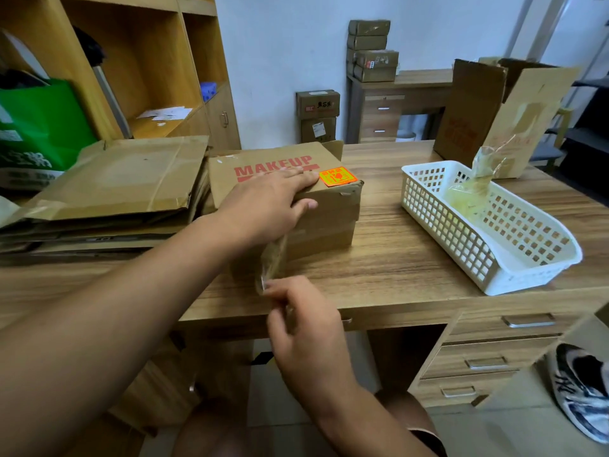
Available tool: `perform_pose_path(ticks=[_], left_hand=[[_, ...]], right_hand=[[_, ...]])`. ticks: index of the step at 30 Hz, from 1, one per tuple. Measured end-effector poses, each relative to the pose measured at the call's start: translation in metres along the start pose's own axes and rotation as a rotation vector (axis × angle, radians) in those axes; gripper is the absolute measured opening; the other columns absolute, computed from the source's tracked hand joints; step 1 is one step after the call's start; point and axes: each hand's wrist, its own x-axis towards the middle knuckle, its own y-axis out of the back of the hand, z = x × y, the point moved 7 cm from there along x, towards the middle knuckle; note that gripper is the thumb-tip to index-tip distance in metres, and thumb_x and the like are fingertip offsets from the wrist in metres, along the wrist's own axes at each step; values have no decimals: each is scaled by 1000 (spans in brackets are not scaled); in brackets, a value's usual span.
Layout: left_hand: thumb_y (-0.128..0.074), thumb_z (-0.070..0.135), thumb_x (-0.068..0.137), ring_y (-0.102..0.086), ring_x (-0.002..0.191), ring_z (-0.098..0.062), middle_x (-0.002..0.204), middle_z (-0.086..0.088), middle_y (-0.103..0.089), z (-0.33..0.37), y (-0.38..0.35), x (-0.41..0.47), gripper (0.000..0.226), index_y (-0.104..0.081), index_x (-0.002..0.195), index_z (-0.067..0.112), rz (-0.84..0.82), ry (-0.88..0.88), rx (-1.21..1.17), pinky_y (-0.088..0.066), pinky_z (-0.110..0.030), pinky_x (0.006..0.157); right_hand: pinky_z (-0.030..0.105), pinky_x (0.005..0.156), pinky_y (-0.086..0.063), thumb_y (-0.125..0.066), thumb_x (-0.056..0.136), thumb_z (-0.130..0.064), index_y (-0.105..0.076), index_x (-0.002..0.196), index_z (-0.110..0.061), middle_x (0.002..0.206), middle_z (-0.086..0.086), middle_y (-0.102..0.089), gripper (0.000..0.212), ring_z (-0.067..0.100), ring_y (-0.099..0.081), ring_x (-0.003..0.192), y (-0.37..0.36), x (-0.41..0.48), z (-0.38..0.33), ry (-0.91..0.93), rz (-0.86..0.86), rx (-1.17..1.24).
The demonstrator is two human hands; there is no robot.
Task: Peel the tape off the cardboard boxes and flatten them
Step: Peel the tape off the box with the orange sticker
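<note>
A brown cardboard box (329, 222) printed MAKEUP, with an orange sticker on its top corner, stands on the wooden desk (395, 265). My left hand (267, 206) lies over the box's top near edge, fingers flat on the lid and thumb on the front face. A strip of clear tape (273, 258) hangs off the box's front face toward me. My right hand (306, 328) pinches the strip's lower end just off the desk's front edge.
A stack of flattened cardboard (112, 189) lies left of the box. A white plastic basket (487, 225) holding crumpled peeled tape sits at the right, an open carton (494, 117) behind it. Shelves stand at the left; small boxes are piled by the far wall.
</note>
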Motion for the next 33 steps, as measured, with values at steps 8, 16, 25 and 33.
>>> perform_pose_path(ticks=[8, 16, 25, 33], left_hand=[[-57, 51, 96, -47, 134, -24, 150, 3, -49, -8, 3, 5, 57, -40, 148, 36, -34, 69, -102, -41, -38, 102], [-54, 54, 96, -43, 137, -18, 152, 7, -44, -26, 16, 1, 52, -46, 144, 36, -165, -7, -143, -37, -36, 111], [-48, 53, 99, -27, 145, -9, 160, 23, -26, -46, 12, -22, 55, -29, 151, 52, -239, -16, -175, -25, -33, 114], [-45, 52, 101, -18, 150, -6, 162, 22, -20, -37, 3, -18, 55, -27, 153, 47, -162, -25, -155, -18, -31, 117]], right_hand=[[17, 79, -49, -57, 89, 3, -69, 117, -23, 104, -11, -54, 40, 6, -57, 96, 13, 6, 20, -121, -79, -12], [17, 77, -49, -61, 89, -2, -72, 93, -21, 102, -14, -47, 23, 5, -53, 100, 42, 16, 45, -235, -58, -92], [12, 77, -48, -56, 89, 6, -66, 102, -26, 106, -11, -49, 36, 0, -53, 94, 57, 25, 58, -311, -38, -64], [9, 75, -43, -52, 94, -3, -50, 145, -30, 101, -14, -48, 57, -3, -51, 91, 45, 25, 64, -383, -120, -118]])
